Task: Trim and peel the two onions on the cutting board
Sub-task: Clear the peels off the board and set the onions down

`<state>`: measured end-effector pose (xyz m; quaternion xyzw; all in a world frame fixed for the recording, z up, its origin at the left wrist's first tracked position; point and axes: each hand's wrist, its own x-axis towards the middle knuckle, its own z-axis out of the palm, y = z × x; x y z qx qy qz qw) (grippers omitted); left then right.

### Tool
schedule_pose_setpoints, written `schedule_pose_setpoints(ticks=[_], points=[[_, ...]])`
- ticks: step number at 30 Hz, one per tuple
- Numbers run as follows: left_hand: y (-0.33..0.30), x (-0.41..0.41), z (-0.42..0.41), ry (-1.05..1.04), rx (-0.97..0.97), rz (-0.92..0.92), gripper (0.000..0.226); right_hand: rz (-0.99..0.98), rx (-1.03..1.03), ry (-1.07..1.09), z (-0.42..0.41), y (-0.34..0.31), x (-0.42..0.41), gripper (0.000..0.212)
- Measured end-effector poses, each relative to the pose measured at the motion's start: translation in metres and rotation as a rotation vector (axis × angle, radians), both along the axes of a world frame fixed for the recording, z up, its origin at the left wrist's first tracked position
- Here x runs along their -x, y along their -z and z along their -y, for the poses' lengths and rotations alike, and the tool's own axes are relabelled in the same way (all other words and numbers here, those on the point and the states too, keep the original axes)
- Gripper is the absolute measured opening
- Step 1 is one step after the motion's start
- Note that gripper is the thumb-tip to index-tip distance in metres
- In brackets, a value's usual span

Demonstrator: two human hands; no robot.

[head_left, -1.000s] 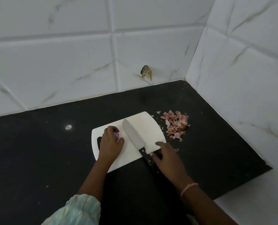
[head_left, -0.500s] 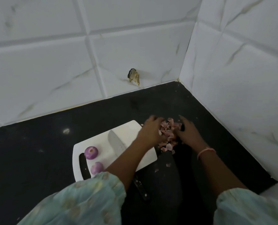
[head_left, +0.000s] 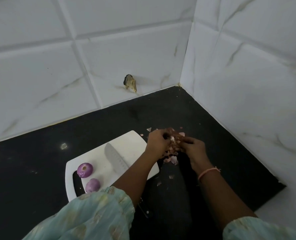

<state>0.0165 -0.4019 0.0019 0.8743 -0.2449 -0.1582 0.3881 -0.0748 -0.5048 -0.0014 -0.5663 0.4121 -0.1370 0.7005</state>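
**Both hands in the onion skins, two peeled onions on the board**

The two onions sit at the near-left end of the white cutting board (head_left: 126, 144), beside its handle slot. The farther onion (head_left: 85, 170) is deep purple, glossy, with its cut top facing up; the nearer onion (head_left: 92, 185) is paler and lies just beside it, the two close but not clearly touching. Both look bare of dry skin.

A knife (head_left: 115, 159) lies flat on the board, blade pointing away toward the wall — its dark handle runs under the left forearm and shows again past the board's near edge.

Off the board's far-right corner, on the black tabletop (head_left: 31, 161), is a heap of onion peels (head_left: 173, 154). The left hand (head_left: 158, 142) is curled over the heap from the left, fingers bent down into the skins. The right hand (head_left: 193, 147) closes in from the right, fingers likewise curled round the peels, so the heap is gathered between the two. A few loose scraps (head_left: 171, 176) lie on the tabletop nearer the person.

A pink band (head_left: 207, 172) circles the right wrist, and pale green patterned sleeves (head_left: 95, 215) fill the bottom of the view. White marbled tiles (head_left: 40, 75) form the corner behind, with a chipped hole (head_left: 130, 84) low in the back wall.
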Motion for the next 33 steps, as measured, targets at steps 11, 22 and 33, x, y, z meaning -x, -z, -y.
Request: schedule_pose_setpoints(ticks=[11,22,33], points=[[-0.048,0.073,-0.002,0.001,0.321,-0.204,0.020,0.075,0.186,0.076,-0.008,-0.060,0.080,0.022],[-0.024,0.237,0.022,0.287,0.396,-0.483,0.017,0.076,0.252,0.362,-0.017,-0.055,0.267,0.024],[0.160,0.377,0.003,0.437,-0.040,-0.546,0.023,-0.241,0.092,0.432,-0.052,0.134,0.422,0.019]])
